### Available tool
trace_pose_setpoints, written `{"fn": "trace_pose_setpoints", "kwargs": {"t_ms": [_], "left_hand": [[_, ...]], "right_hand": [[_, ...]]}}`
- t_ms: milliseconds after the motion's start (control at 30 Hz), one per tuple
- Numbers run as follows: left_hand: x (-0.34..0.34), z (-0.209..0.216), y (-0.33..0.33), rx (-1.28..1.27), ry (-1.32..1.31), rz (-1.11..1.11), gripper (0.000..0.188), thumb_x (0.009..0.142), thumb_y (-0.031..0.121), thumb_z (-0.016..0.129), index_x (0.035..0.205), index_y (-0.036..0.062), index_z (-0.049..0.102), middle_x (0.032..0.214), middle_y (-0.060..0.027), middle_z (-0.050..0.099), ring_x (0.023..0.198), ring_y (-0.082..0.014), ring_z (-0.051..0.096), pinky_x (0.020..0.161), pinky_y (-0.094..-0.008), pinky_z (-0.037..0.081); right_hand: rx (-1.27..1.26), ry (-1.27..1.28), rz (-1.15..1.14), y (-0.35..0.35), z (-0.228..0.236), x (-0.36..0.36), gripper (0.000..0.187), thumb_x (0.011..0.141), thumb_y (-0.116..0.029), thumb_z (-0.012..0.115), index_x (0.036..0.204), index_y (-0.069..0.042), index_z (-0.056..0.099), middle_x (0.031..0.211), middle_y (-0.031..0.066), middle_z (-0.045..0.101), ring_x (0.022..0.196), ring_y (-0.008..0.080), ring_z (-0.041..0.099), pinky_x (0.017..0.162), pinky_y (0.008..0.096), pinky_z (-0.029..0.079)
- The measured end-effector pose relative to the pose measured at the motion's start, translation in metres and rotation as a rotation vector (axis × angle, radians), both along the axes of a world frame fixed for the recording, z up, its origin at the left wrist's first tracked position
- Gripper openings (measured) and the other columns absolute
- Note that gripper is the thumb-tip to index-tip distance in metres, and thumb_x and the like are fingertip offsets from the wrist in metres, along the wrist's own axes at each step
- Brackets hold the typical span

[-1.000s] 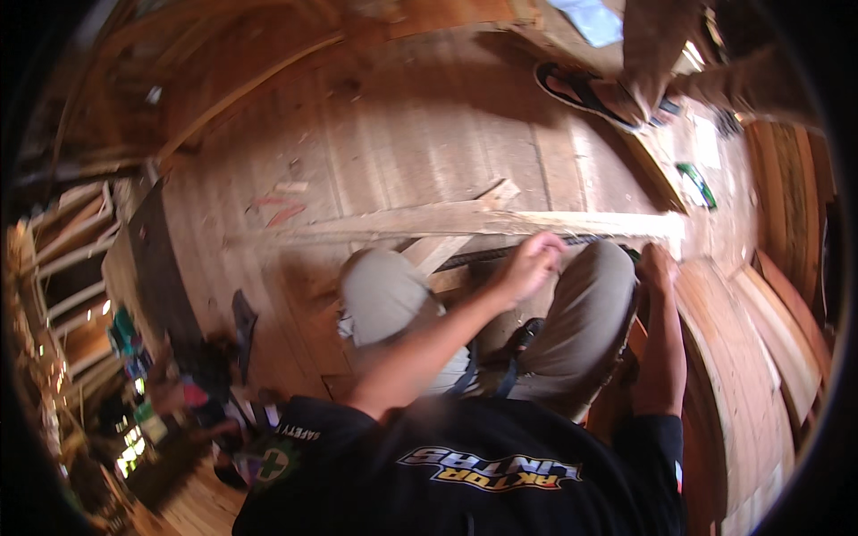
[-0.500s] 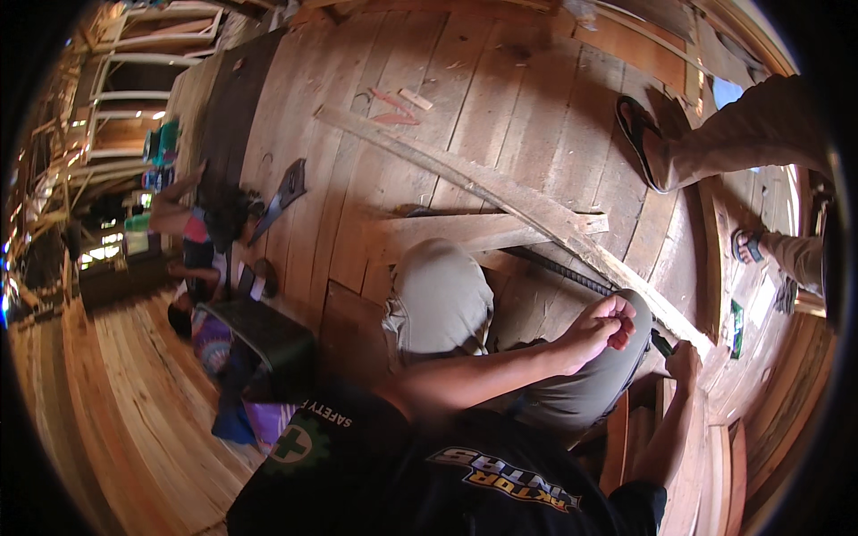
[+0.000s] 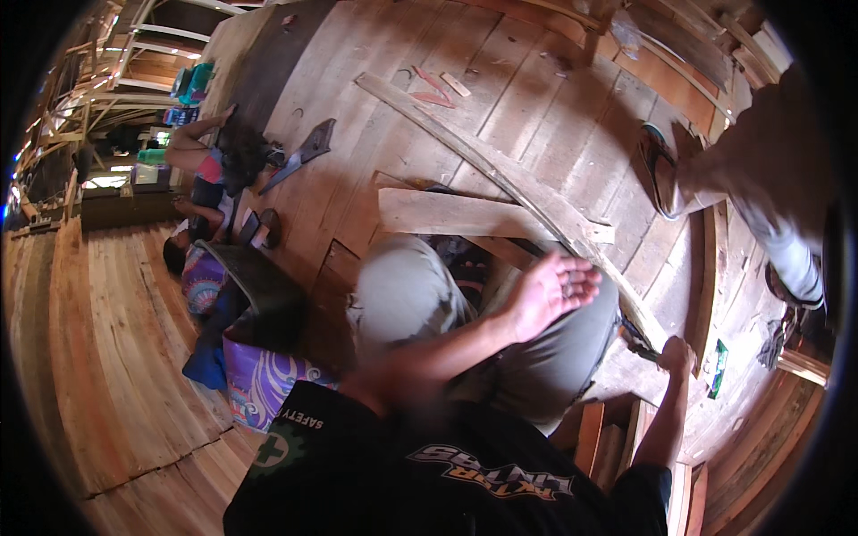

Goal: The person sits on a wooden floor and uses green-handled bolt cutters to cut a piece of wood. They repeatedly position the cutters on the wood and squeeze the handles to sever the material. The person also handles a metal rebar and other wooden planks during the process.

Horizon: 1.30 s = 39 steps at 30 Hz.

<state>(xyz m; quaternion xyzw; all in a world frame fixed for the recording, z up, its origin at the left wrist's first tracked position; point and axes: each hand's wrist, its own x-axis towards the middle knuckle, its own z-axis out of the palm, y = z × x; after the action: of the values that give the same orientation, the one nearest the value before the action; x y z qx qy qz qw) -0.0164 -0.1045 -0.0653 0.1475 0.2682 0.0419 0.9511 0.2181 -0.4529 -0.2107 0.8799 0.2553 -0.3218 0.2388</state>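
My left hand is raised above my right knee, its palm up and fingers apart, with nothing in it. My right hand is closed at the near right end of a long, narrow wooden strip. A dark, slim tool juts from that fist along the strip; its exact kind is unclear. The strip slants across the floor and rests over a shorter, wider board in front of my knees.
Another person's leg and sandalled foot stand at the right. At the left, other people sit by a dark tapered flat object and a black bin. Small wood scraps lie on the plank floor. A green packet lies right.
My left hand has shifted left and its curled fingers have spread. My right hand remains at the strip's end. The other person's leg at the right has moved, and the whole view has tilted.
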Motion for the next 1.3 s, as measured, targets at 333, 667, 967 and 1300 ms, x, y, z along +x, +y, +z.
{"fn": "trace_pose_setpoints", "kwargs": {"t_ms": [333,667,967,1300], "left_hand": [[-0.016,0.001,0.01,0.092,0.023,0.102,0.048,0.101,0.036,0.042,0.128,-0.0035,0.051,0.123,-0.0209,0.058,0.113,-0.03,0.057,0.103,-0.0437,0.044],[-0.041,0.029,0.025,0.21,0.148,0.148,0.013,0.099,0.022,0.052,0.102,0.0108,0.057,0.073,0.0044,0.041,0.063,-0.0069,0.037,0.061,-0.0236,0.034],[-0.166,0.118,0.08,0.528,-0.099,0.564,0.024,0.1,0.026,0.044,0.109,0.006,0.054,0.082,-0.0007,0.04,0.072,-0.0133,0.039,0.066,-0.0275,0.035],[-0.34,0.155,0.072,0.757,0.201,1.108,0.022,0.101,0.027,0.05,0.086,0.0114,0.049,0.075,0.0007,0.04,0.066,-0.0127,0.037,0.062,-0.0285,0.034]], "right_hand": [[-0.105,0.093,0.056,0.039,0.031,0.0,0.032,0.063,-0.017,0.077,0.094,-0.012,0.075,0.098,0.0126,0.073,0.094,0.0285,0.072,0.081,0.0403,0.058],[-0.048,0.036,0.182,0.054,0.018,-0.009,0.026,0.068,-0.015,0.07,0.093,-0.009,0.076,0.099,0.0154,0.073,0.095,0.0294,0.071,0.083,0.0393,0.057],[-0.103,0.084,0.287,0.065,0.024,-0.009,0.022,0.068,-0.017,0.071,0.089,-0.009,0.076,0.096,0.0144,0.073,0.091,0.0302,0.072,0.083,0.0406,0.057],[-0.059,0.02,0.366,0.054,0.012,-0.008,0.033,0.073,-0.038,0.074,0.092,-0.012,0.075,0.094,0.0105,0.074,0.091,0.0257,0.073,0.077,0.0371,0.058]]}}
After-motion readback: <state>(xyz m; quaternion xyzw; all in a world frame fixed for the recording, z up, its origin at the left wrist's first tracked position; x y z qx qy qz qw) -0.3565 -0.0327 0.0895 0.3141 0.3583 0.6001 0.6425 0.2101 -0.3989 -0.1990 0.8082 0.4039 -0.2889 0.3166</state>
